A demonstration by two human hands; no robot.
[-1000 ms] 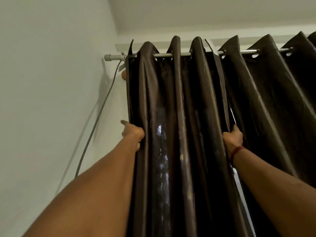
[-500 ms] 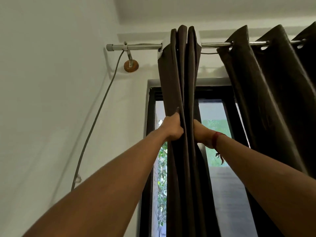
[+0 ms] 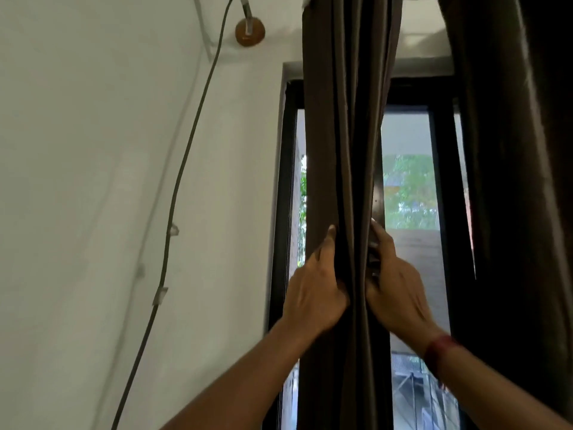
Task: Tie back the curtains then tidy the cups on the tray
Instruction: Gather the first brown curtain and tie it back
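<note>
Curtain point(image 3: 344, 150) of dark brown cloth is gathered into a narrow vertical bundle of folds. It hangs in front of the left part of the black window frame point(image 3: 280, 212). The bundle is clasped from both sides at about one height.

The left hand point(image 3: 313, 293) is wrapped round the left side of the folds, with its fingers tucked into the fabric. One finger is laid upward along the cloth. The right hand point(image 3: 393, 293) is closed round the right side of the folds, and its curled fingers are partly hidden behind them. The two hands are held close together, with only the pinched fabric between them. A red band point(image 3: 438, 349) is worn on the right wrist.

A second curtain point(image 3: 511, 181) of the same dark cloth hangs at the right edge, apart from the bundle. A strip of glass is exposed between the two, and greenery is seen through it.

On the white wall point(image 3: 77, 181) to the left, a grey cable point(image 3: 186, 156) is run downward from the top edge. It is fixed to the wall by small clear clips point(image 3: 160, 295). A round wooden bracket base point(image 3: 250, 31) is mounted near the top, just left of the bundle.
</note>
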